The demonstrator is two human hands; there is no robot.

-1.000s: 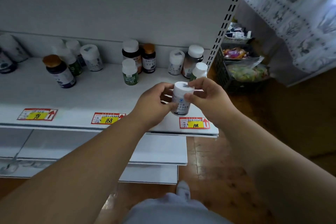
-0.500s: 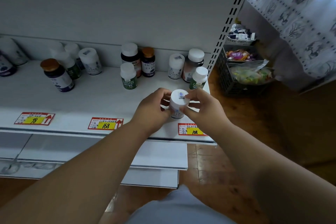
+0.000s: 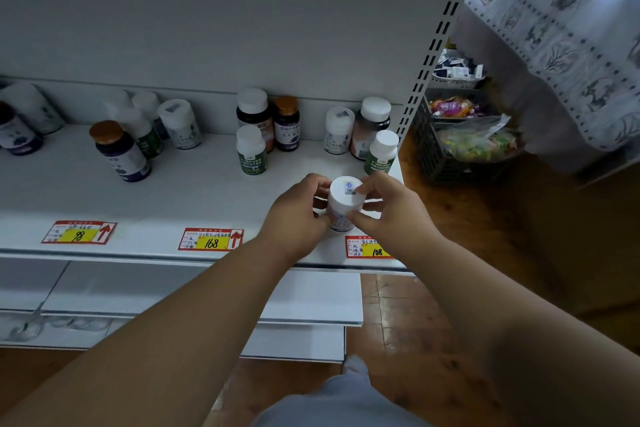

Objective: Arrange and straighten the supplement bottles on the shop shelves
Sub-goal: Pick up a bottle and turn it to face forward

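Lowered since a second ago, when it was held above the edge, the small white plastic supplement bottle (image 3: 343, 203) now sits at the front of the white metal shop shelf (image 3: 173, 198), upright between both hands. Left hand (image 3: 298, 215) grips its side with curled fingers; right hand (image 3: 391, 215) pinches the cap and label. Just beyond the right fingertips stands a green-labelled white-capped bottle (image 3: 381, 152). Below the right wrist sits a red-and-yellow price tag (image 3: 369, 248).
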